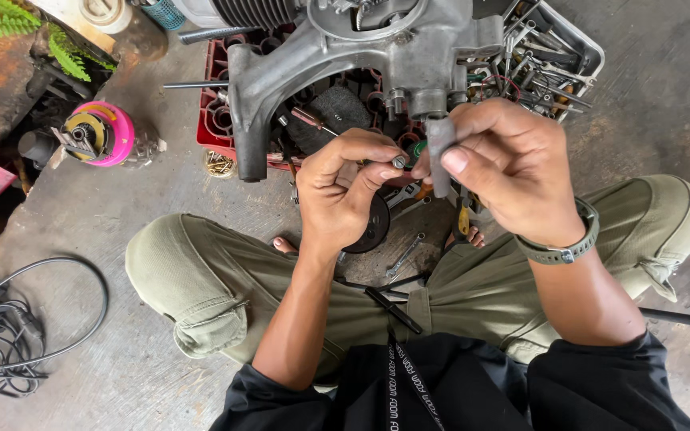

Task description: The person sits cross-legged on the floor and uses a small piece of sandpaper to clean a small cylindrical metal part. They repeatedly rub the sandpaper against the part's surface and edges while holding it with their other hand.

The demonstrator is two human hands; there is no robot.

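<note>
Head view: hands masking small bolt.

Seated cross-legged on the concrete floor, the person pinches a small metal nut in the left hand; the right hand grips a grey socket tool just beside it, below a grey engine casing resting on a red crate
</note>
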